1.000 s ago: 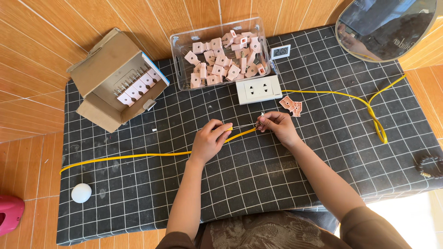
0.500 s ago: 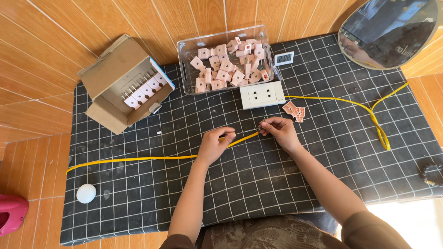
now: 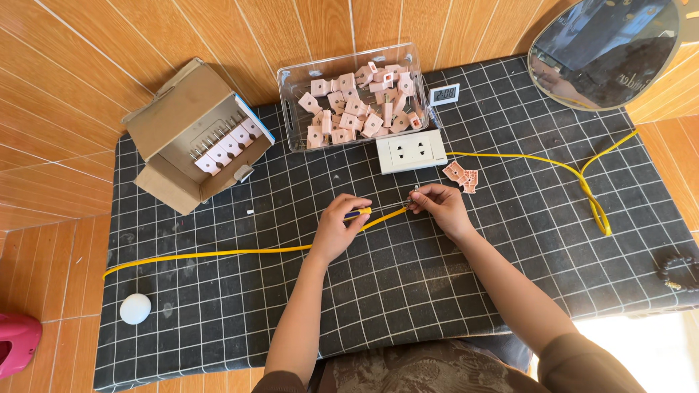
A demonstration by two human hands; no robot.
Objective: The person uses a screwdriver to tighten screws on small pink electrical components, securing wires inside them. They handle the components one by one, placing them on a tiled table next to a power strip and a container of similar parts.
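The yellow cable (image 3: pixel 240 252) lies across the middle of the black gridded mat (image 3: pixel 408 291), running from the mat's 9 o'clock edge to the hands at centre. The left hand (image 3: pixel 337 229) has its grip clamped on the cable together with a small yellow-and-blue tool, hard to make out. The right hand (image 3: pixel 437 206), just toward 3 o'clock, has its fingertips pinched together on the cable's end, where something small and metallic shows. The cable looks light, limp and smooth, so it would likely slide or kink; holding it close to the end, as both hands do, seems the firmest place. At 12 o'clock from the hands sits a white socket block (image 3: pixel 411 151), with a clear bin of pink plugs (image 3: pixel 353 98) beyond it and two loose pink pieces (image 3: pixel 461 175) at 1 o'clock
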